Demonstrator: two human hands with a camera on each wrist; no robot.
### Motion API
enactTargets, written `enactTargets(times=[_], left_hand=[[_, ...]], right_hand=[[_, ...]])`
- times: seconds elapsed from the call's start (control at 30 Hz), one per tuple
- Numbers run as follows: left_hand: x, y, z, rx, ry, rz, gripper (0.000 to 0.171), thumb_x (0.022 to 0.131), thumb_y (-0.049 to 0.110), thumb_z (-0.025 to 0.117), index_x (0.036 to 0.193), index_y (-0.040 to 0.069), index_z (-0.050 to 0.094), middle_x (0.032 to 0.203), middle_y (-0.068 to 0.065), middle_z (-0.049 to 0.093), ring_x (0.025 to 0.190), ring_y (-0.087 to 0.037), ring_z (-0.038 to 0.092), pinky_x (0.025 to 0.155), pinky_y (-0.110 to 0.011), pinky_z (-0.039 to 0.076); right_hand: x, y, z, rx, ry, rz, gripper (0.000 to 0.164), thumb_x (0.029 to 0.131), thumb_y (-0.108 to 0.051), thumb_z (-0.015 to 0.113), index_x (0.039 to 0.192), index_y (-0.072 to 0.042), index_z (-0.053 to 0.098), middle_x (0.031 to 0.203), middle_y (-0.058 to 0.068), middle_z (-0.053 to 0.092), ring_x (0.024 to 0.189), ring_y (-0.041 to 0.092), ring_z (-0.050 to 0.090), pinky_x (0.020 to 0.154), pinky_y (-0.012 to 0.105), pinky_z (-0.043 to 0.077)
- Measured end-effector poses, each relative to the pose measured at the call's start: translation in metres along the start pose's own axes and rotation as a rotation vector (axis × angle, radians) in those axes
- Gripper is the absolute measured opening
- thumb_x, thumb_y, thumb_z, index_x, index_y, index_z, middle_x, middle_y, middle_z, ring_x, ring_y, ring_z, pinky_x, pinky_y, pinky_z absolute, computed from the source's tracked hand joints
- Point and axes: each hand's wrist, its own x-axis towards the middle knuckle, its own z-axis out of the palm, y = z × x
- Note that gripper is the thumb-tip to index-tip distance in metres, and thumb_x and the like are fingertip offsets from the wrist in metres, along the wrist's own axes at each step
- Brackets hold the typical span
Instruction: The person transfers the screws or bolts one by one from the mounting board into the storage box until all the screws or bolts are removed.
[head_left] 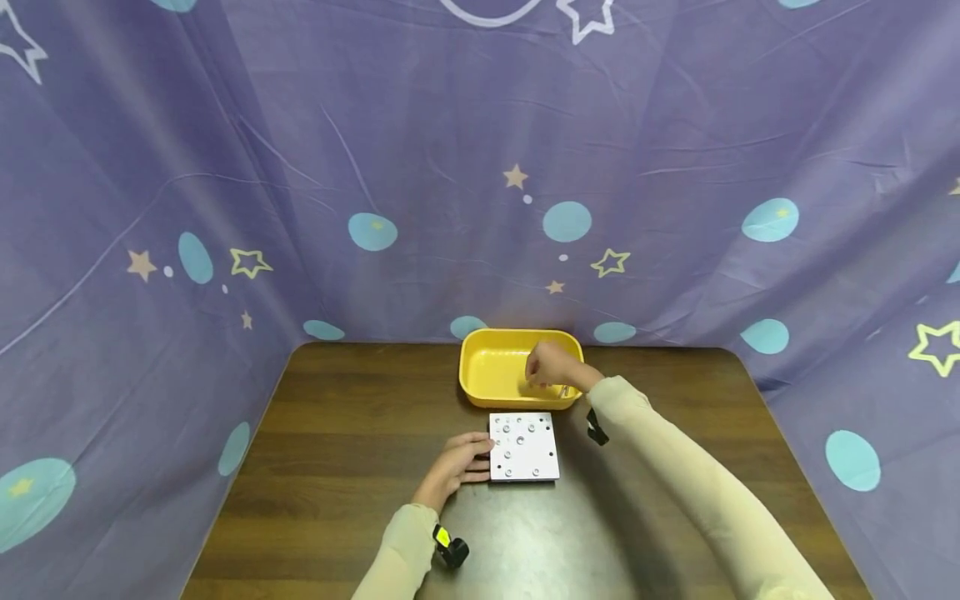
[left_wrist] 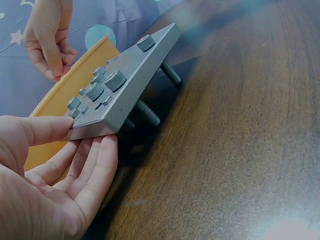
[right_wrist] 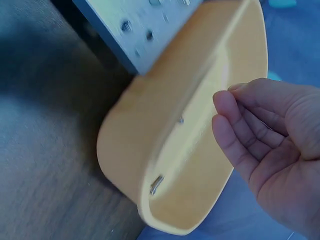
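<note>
My left hand (head_left: pixel 453 462) grips the near left edge of a square metal plate (head_left: pixel 536 454), thumb on top and fingers underneath. Several socket head bolts (left_wrist: pixel 116 80) stand in the plate, and threaded shanks (left_wrist: pixel 148 113) stick out below it. Other holes (right_wrist: pixel 149 35) in it are bare. Over the yellow bin (head_left: pixel 480 398), my right hand (head_left: pixel 553 364) has its fingers curled, thumb tip against the index finger; nothing shows between them. Inside the bin lie a bolt (right_wrist: pixel 156 185) and a smaller metal piece (right_wrist: pixel 181 120).
The bin stands at the back of the brown wooden table (head_left: pixel 360 433), just beyond the plate. A purple curtain (head_left: pixel 450 167) with stars and dots hangs behind and at both sides. Dark wrist cameras (head_left: pixel 453 552) sit on both sleeves.
</note>
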Motion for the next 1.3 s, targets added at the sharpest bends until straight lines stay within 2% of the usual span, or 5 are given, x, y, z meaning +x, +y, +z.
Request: enactTargets(times=[0.23, 0.43, 0.63, 0.9, 1.3], left_hand=[[0.001, 0.0, -0.002, -0.013, -0.008, 0.011, 0.049, 0.099, 0.02, 0.065, 0.139, -0.006, 0.054, 0.123, -0.02, 0.064, 0.096, -0.026, 0.07, 0.088, -0.046, 0.063], [0.0, -0.001, -0.003, -0.013, -0.019, 0.023, 0.049, 0.098, 0.02, 0.066, 0.137, -0.006, 0.054, 0.119, -0.018, 0.065, 0.093, -0.024, 0.069, 0.086, -0.044, 0.063], [0.0, 0.001, -0.001, -0.007, 0.009, 0.003, 0.049, 0.1, 0.019, 0.063, 0.14, -0.006, 0.052, 0.122, -0.018, 0.064, 0.091, -0.021, 0.068, 0.087, -0.045, 0.063], [-0.001, 0.001, 0.0, -0.008, 0.011, -0.006, 0.048, 0.099, 0.018, 0.064, 0.139, -0.006, 0.053, 0.123, -0.018, 0.064, 0.091, -0.021, 0.068, 0.087, -0.044, 0.063], [-0.002, 0.001, 0.001, 0.002, 0.02, -0.001, 0.047, 0.099, 0.018, 0.063, 0.139, -0.005, 0.054, 0.122, -0.018, 0.065, 0.091, -0.022, 0.068, 0.086, -0.044, 0.063]], right_hand=[[-0.015, -0.022, 0.016, -0.066, 0.032, -0.123, 0.014, 0.087, 0.005, 0.07, 0.075, -0.001, 0.073, 0.069, 0.003, 0.068, 0.061, 0.005, 0.05, 0.06, 0.018, 0.045], [-0.02, -0.036, 0.028, -0.216, 0.077, -0.211, 0.017, 0.09, 0.002, 0.069, 0.073, -0.004, 0.069, 0.067, -0.003, 0.059, 0.063, 0.006, 0.045, 0.06, 0.019, 0.039], [-0.025, -0.041, 0.039, -0.372, 0.034, -0.213, 0.009, 0.088, -0.001, 0.074, 0.083, -0.009, 0.077, 0.08, -0.001, 0.073, 0.071, 0.009, 0.062, 0.068, 0.026, 0.056], [-0.031, -0.039, 0.052, -0.482, 0.002, -0.165, 0.01, 0.087, -0.012, 0.081, 0.079, -0.014, 0.075, 0.08, -0.003, 0.069, 0.066, 0.006, 0.054, 0.06, 0.024, 0.051], [-0.04, -0.038, 0.062, -0.554, 0.062, -0.157, 0.008, 0.084, -0.017, 0.083, 0.078, -0.018, 0.078, 0.078, -0.004, 0.07, 0.067, 0.009, 0.063, 0.06, 0.031, 0.056]])
